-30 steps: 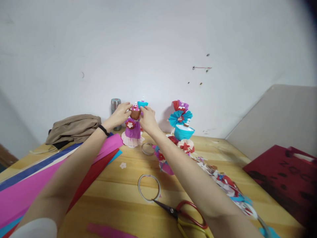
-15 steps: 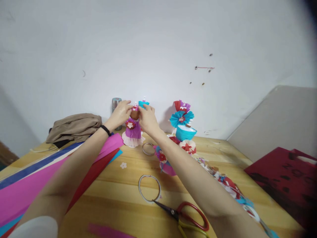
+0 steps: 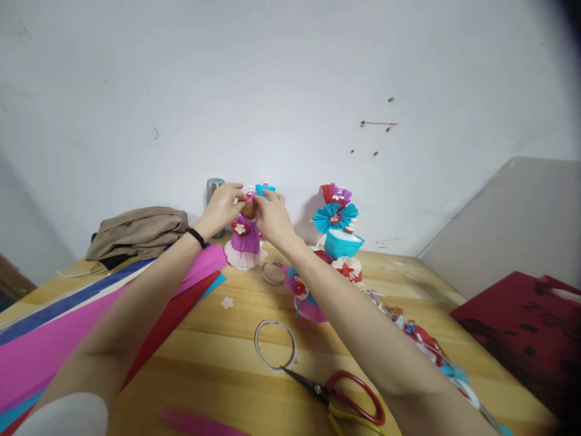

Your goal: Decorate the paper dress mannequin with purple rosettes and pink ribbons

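Observation:
A small crepe-paper doll point(image 3: 245, 242) stands upright towards the back of the table. It has a purple skirt, a pale ruffled hem, a red-and-white paper flower, and a brown upper part with a pink-and-white tip. My left hand point(image 3: 224, 206) grips that brown part from the left, fingertips bent in. From the right, the fingers of my right hand point(image 3: 271, 213) close on the same part, hiding some of it. Just behind them shows a blue-topped paper figure point(image 3: 265, 189), mostly covered by my right hand.
Long crepe-paper sheets point(image 3: 59, 339) and a brown cloth point(image 3: 140, 230) lie left. Scissors point(image 3: 320, 392) and a white ring point(image 3: 256, 348) sit in front, a small paper flower point(image 3: 227, 302) beyond. Finished paper figures point(image 3: 344, 245) stand right, near paper scraps point(image 3: 417, 333). A metal flask point(image 3: 213, 186) stands behind.
Both hands stay at the doll's brown upper part, with only slight finger movement. The whole view has shifted a little; the objects on the table keep their places.

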Action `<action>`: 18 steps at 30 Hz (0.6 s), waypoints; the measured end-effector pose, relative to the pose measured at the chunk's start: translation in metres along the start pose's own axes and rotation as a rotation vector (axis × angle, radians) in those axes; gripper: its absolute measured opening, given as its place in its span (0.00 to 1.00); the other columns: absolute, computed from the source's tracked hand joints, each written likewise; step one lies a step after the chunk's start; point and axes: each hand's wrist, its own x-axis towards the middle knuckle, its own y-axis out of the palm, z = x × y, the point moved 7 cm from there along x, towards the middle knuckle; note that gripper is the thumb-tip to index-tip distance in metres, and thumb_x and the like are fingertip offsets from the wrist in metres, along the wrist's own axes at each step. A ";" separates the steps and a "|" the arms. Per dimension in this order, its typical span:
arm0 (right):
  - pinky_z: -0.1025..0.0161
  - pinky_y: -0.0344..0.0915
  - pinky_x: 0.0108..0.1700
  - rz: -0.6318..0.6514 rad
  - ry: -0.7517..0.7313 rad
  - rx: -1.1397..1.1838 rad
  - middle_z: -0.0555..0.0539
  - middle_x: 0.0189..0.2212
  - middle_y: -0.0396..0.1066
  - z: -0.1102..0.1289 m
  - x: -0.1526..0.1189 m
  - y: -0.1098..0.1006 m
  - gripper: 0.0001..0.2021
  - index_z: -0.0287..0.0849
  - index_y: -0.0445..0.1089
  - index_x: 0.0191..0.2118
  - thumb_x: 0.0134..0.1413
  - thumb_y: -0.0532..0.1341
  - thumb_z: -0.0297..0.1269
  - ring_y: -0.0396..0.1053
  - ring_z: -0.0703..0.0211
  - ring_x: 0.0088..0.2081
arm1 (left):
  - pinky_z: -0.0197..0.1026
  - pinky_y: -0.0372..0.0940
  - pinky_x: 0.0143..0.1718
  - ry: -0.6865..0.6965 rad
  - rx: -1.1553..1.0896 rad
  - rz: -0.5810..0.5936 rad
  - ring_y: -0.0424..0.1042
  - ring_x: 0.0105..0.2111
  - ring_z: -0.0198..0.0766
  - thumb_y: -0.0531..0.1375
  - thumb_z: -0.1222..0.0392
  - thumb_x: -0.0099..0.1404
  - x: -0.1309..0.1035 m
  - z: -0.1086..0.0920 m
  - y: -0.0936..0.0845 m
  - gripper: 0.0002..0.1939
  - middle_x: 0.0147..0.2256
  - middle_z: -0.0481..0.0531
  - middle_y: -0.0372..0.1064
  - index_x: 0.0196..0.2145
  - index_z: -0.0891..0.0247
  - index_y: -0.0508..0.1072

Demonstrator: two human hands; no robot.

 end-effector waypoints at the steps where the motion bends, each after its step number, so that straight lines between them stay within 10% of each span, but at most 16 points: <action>1: 0.46 0.58 0.58 -0.004 -0.003 0.003 0.30 0.57 0.62 0.000 0.000 0.000 0.20 0.32 0.70 0.54 0.58 0.52 0.25 0.55 0.41 0.61 | 0.50 0.58 0.62 0.002 -0.014 0.008 0.68 0.56 0.49 0.58 0.66 0.60 0.001 -0.001 0.000 0.12 0.53 0.63 0.71 0.38 0.68 0.80; 18: 0.49 0.62 0.53 -0.042 -0.004 0.078 0.37 0.46 0.71 -0.001 0.008 -0.001 0.15 0.37 0.71 0.46 0.57 0.52 0.25 0.62 0.44 0.52 | 0.44 0.67 0.48 0.011 -0.311 0.114 0.75 0.40 0.42 0.57 0.70 0.52 0.014 0.011 -0.001 0.09 0.36 0.53 0.79 0.28 0.65 0.77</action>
